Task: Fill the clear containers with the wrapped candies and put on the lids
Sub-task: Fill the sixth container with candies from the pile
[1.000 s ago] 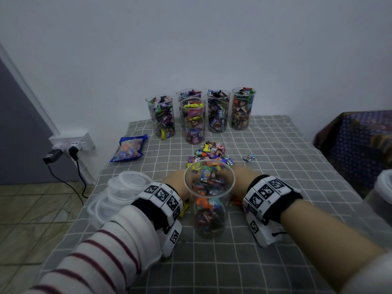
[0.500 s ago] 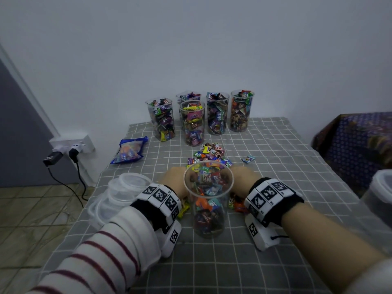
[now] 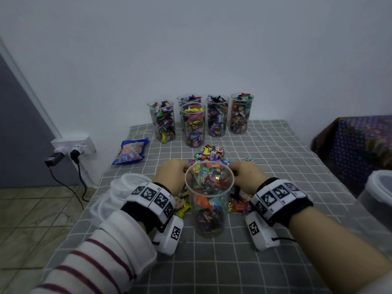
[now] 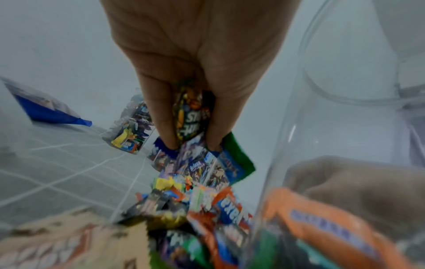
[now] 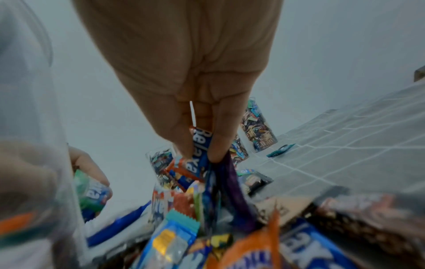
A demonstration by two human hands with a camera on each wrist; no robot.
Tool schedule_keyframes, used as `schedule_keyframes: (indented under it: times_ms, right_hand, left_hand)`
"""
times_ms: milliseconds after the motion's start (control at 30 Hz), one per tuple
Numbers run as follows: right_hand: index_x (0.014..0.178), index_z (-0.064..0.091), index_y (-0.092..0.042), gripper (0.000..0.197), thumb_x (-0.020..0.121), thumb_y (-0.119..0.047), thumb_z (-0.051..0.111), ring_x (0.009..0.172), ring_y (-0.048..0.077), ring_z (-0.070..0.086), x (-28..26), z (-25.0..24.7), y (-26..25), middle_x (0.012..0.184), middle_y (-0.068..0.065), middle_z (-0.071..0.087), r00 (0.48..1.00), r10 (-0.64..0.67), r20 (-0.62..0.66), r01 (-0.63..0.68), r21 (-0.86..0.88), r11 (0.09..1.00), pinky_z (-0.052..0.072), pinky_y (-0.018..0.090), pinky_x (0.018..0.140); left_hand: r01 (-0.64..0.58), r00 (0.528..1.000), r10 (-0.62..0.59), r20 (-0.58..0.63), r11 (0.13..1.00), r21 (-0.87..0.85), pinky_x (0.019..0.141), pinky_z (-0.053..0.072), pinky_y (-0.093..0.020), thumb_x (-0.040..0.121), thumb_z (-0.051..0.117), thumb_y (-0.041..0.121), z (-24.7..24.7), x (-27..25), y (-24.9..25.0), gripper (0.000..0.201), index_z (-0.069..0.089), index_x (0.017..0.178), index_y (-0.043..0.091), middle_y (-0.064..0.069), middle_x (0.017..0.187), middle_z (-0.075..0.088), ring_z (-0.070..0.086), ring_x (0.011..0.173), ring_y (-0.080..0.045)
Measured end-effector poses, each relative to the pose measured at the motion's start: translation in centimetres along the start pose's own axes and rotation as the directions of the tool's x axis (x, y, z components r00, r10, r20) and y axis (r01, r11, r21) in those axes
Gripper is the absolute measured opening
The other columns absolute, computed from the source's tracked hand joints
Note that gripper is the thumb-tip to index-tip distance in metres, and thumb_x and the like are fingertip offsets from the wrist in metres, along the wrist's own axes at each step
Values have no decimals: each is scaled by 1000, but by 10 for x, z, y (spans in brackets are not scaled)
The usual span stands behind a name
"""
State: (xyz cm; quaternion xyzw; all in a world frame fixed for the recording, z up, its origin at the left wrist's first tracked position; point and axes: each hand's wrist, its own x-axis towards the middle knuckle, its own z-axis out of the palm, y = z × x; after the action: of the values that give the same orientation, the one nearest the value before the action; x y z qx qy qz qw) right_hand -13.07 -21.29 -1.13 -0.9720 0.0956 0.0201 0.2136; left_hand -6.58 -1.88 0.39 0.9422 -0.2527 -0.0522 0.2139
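Observation:
A clear container [image 3: 209, 200], partly filled with wrapped candies, stands upright near the table's front. Behind it lies the loose candy pile [image 3: 210, 154]. My left hand [image 3: 172, 176] is at the container's left and pinches several candies [image 4: 192, 116], a dark wrapper foremost. My right hand [image 3: 246, 176] is at its right and pinches a blue wrapped candy [image 5: 200, 145] with others hanging below. Both hands sit over the pile, level with the rim. Several filled, lidless containers [image 3: 218, 117] stand at the back by the wall.
A stack of clear lids [image 3: 118, 192] lies at the table's left edge. A blue candy bag [image 3: 131, 153] rests at the left. A lone candy [image 3: 249, 159] lies right of the pile. A lidded tub [image 3: 377, 196] sits at the far right. The grey checked tablecloth [image 3: 286, 166] covers the table.
Both hands have lifted slightly out of the pile, closing on candies beside the container's rim. The container has stayed in place.

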Motion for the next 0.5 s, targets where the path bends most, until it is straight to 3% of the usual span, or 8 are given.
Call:
schedule_keyframes:
  times_ms: [133,200,267,333,433,500]
  right_hand:
    - [81,58,-16,7,86,-10,60,86,16,54,-12,-16,1,88,0,59,998,32,-47,-26,124,992,44,26,69]
    - [82,58,-15,8,85,-7,60,85,18,54,-16,-25,1,87,3,59,996,34,-86,-19,160,987,45,27,70]
    - [84,60,-13,8,85,-5,60,81,17,53,-21,-34,1,83,2,58,992,22,-124,3,194,981,40,21,61]
    - [84,60,-13,8,86,-5,59,77,15,51,-26,-44,-1,78,0,56,987,16,-157,22,241,970,38,17,58]
    - [75,58,-17,16,86,-5,61,76,19,54,-33,-59,-6,75,1,57,977,-2,-214,72,322,944,46,29,67]
    - [71,58,-20,20,85,-6,63,80,26,58,-39,-69,-10,80,7,61,968,-15,-249,108,365,925,49,37,74]
  left_hand:
    - [33,994,-51,-98,984,-175,55,42,-19,88,62,20,-14,-6,2,9,68,82,18,3,74,62,55,67,-10]
    - [14,987,-52,-149,970,-242,65,51,-27,87,62,14,-22,-9,2,10,72,87,14,-1,76,66,60,69,-14]
    - [-11,980,-50,-191,953,-304,74,55,-36,85,63,12,-29,-13,5,10,73,87,14,-4,76,69,64,71,-18]
    - [-45,972,-39,-233,938,-343,70,53,-34,86,62,10,-35,-17,9,10,72,85,13,0,68,66,60,64,-13]
    - [-87,954,-24,-299,932,-352,53,39,-20,86,60,9,-42,-23,17,12,70,85,17,8,65,59,49,57,-5]
    - [-105,944,-25,-329,924,-369,52,39,-16,86,61,10,-46,-26,20,14,71,85,19,4,71,64,54,62,-7]
